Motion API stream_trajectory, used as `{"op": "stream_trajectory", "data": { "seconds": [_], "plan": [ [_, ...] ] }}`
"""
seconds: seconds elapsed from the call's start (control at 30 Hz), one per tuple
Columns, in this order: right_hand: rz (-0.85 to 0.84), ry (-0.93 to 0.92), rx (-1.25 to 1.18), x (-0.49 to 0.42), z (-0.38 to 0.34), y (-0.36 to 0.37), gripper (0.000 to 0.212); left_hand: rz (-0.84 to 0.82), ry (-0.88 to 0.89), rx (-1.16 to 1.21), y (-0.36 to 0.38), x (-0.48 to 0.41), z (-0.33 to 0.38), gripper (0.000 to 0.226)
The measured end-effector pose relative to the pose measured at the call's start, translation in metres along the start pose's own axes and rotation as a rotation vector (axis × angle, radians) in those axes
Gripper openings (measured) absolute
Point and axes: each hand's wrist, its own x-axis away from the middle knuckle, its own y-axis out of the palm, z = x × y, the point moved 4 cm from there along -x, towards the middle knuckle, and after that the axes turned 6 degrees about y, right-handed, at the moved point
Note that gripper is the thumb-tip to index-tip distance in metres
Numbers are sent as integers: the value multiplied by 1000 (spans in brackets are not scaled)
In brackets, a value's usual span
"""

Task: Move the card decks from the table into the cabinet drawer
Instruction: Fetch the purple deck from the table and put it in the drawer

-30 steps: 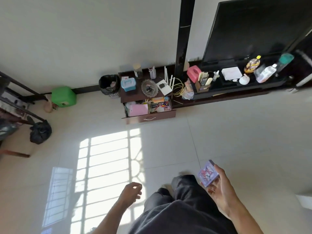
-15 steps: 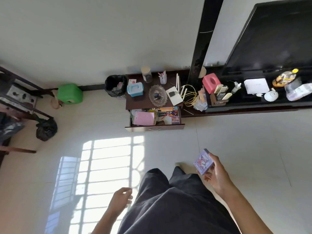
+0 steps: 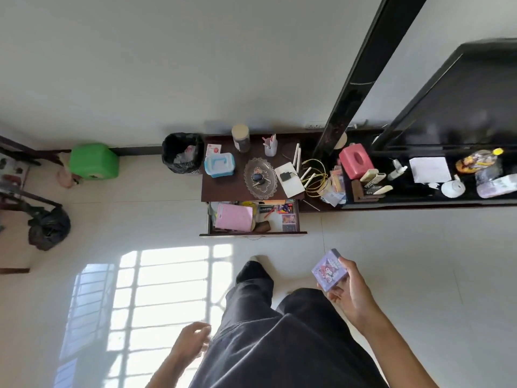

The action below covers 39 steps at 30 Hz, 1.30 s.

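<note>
Card deck [image 3: 329, 270] in right hand [image 3: 353, 292] grip; left hand [image 3: 190, 343] loose; drawer [image 3: 253, 218] open.

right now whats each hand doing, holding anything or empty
Left hand: empty, fingers loosely curled, down by the leg.
Right hand: closed on the card deck, held up in front of the open drawer.

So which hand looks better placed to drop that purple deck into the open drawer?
The right hand: it already holds the purple card deck and is nearer the open drawer. The left hand is empty, low beside the leg and farther away.
</note>
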Motion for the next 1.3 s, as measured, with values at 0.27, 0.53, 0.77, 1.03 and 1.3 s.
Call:
{"op": "stream_trajectory", "data": {
  "seconds": [0.27, 0.53, 0.77, 1.03, 1.3],
  "plan": [
    [-73, 78, -119, -66, -41, 39, 43, -40, 101, 51, -25, -112, 110, 15],
    [13, 120, 118, -252, -39, 27, 62, -58, 131, -175, 40, -265, 111, 15],
    [-23, 0, 204, -425, -19, 5, 36, 24, 314, -593, 106, -438, 81, 27],
    [-110, -243, 402, -590, 1, 3, 38, 234, 633, -929, 150, -611, 40, 56],
    [44, -754, 1024, -674, -6, 41, 34, 689, 914, -906, 162, -650, 14, 38]
  ]
}}
